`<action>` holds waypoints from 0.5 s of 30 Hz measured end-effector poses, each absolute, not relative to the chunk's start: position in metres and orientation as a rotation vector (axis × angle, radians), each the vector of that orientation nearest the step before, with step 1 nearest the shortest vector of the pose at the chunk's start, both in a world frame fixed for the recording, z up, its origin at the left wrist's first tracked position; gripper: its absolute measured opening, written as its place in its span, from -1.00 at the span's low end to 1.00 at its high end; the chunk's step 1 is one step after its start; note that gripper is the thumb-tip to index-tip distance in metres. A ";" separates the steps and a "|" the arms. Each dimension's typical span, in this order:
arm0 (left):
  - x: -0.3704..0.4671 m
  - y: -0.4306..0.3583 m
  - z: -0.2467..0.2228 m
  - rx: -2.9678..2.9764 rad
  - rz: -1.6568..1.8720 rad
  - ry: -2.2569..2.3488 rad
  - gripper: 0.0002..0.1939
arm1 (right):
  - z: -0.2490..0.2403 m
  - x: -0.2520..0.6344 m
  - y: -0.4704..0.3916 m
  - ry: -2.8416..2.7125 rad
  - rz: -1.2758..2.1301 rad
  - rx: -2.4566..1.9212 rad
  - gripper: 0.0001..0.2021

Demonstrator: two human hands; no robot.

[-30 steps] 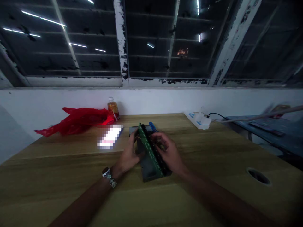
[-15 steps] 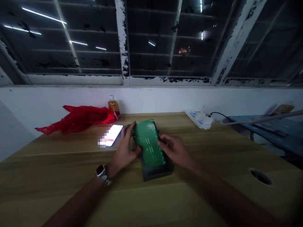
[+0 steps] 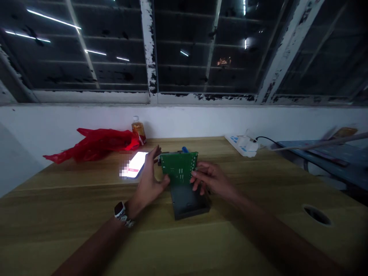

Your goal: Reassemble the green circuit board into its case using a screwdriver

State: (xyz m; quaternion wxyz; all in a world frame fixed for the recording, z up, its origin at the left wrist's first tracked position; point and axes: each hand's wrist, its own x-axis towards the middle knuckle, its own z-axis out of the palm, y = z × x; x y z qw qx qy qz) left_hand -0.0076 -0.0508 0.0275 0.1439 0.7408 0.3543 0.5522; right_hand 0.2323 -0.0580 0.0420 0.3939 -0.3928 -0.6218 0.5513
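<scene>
Green circuit board (image 3: pixel 179 166) tilted up over dark grey case (image 3: pixel 189 203), right edge pinched between thumb and fingers of right hand (image 3: pixel 211 177). Left hand (image 3: pixel 152 178): thumb and fingers apart, at board's left edge. Case contents cannot be determined. Capped bottle (image 3: pixel 138 129) holds amber liquid; red plastic bag's (image 3: pixel 100 145) contents indiscernible.

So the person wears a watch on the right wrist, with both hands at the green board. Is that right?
Not quite: the head view shows the watch on the left wrist, not the right. The left hand and right hand are indeed both at the green board.
</scene>
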 end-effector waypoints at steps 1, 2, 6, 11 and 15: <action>-0.008 -0.051 0.028 2.139 1.591 1.017 -0.04 | 0.043 0.233 -0.058 -1.539 1.427 -0.982 -0.66; -0.009 -0.051 0.028 2.140 1.590 1.005 -0.03 | 0.043 0.235 -0.058 -1.510 1.450 -0.968 -0.65; -0.012 -0.049 0.027 2.125 1.586 0.977 -0.05 | 0.046 0.237 -0.060 -1.435 1.504 -0.957 -0.73; -0.006 -0.051 0.025 2.012 1.591 1.007 -0.27 | 0.039 0.226 -0.064 -1.473 1.376 -1.071 -0.69; 0.009 -0.058 0.020 1.831 1.546 1.014 -0.37 | 0.031 0.212 -0.065 -1.471 1.359 -1.031 -0.66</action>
